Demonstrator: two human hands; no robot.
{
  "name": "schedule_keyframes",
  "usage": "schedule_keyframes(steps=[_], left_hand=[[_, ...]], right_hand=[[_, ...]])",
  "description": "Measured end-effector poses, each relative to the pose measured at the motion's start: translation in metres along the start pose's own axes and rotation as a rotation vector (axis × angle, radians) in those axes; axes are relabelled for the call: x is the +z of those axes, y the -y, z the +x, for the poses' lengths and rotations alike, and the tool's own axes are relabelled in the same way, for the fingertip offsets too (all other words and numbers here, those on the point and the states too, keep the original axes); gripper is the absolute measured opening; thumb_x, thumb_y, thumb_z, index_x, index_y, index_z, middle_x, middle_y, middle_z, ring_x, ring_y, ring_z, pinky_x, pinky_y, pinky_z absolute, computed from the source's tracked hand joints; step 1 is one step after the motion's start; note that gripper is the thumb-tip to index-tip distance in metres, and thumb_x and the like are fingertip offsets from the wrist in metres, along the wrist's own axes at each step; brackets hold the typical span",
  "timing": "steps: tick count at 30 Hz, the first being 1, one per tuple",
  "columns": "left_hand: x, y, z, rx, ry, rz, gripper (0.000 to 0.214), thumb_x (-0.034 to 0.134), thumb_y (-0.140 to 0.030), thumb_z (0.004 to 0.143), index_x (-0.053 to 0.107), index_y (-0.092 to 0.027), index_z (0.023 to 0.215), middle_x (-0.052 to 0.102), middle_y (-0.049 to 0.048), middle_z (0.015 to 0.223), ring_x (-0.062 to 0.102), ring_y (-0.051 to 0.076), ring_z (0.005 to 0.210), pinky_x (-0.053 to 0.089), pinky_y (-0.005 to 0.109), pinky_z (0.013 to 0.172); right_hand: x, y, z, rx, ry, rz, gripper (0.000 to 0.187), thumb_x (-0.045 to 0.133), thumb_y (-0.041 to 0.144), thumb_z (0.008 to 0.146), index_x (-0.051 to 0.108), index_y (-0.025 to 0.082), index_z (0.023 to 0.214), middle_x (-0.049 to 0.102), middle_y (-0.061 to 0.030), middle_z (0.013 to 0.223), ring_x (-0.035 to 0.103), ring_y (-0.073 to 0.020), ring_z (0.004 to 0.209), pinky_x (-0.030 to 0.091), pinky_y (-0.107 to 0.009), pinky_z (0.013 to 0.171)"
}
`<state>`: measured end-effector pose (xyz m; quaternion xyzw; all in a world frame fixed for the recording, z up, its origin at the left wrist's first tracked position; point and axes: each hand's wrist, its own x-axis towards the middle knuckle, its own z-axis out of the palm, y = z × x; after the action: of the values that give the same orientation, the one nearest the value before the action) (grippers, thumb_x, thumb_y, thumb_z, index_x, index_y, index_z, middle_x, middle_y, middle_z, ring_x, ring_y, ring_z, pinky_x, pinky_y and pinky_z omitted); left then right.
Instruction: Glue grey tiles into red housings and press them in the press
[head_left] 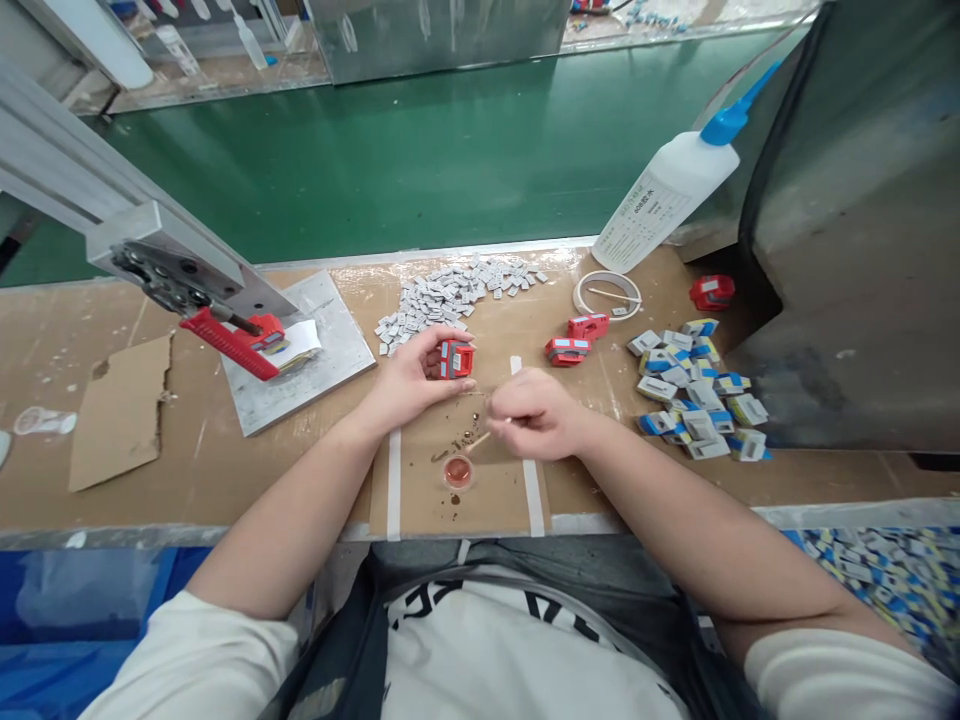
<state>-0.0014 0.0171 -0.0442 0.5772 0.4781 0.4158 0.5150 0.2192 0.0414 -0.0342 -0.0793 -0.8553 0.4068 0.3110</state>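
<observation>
The left grip (pixel 405 378) pinched a red toy car (pixel 457 360) between thumb and fingers over the bench (pixel 315 480); the right grip (pixel 536 413) clasped what seemed a thin stick (pixel 478 442), its end near a small cup (pixel 458 472), reddish inside. Farther out lay grey tiles (pixel 442 295) and two more red cars (pixel 567 351)

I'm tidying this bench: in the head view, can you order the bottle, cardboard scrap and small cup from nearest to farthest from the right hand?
From the right hand:
1. Cup: just to its left, slightly lower in the picture.
2. Bottle: to its right, farther out.
3. Cardboard scrap: far to the left.
</observation>
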Motion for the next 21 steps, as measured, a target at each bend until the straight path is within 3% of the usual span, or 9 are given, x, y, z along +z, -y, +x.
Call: schedule_keyframes(steps=[3,6,21], left_hand=[[0.002,0.002,-0.001,-0.056,0.018,-0.008,0.059,0.094,-0.032,0.074,0.066,-0.021,0.124,0.071,0.0058,0.110,0.070,0.017,0.091,0.060,0.032,0.086],[0.005,0.004,-0.003,-0.084,0.043,0.017,0.061,0.094,-0.034,0.073,0.065,-0.022,0.125,0.072,0.0039,0.103,0.072,0.018,0.091,0.060,0.032,0.085],[0.008,-0.002,-0.004,-0.111,0.063,0.072,0.059,0.094,-0.038,0.073,0.063,-0.021,0.121,0.072,0.0045,0.104,0.073,0.020,0.092,0.059,0.032,0.081]], right_hand=[[-0.009,-0.002,0.000,0.102,-0.324,-0.126,0.039,0.053,0.022,0.094,0.029,0.024,0.063,0.028,0.0070,0.055,0.025,-0.0090,0.049,0.023,-0.026,0.051],[-0.013,-0.003,0.002,0.227,-0.492,-0.256,0.038,0.054,0.023,0.093,0.031,0.024,0.063,0.030,0.0064,0.056,0.026,-0.0091,0.050,0.023,-0.027,0.052],[-0.010,-0.013,0.004,0.312,-0.432,-0.326,0.039,0.053,0.029,0.094,0.027,0.024,0.065,0.029,0.0066,0.057,0.027,-0.0097,0.052,0.021,-0.028,0.055]])
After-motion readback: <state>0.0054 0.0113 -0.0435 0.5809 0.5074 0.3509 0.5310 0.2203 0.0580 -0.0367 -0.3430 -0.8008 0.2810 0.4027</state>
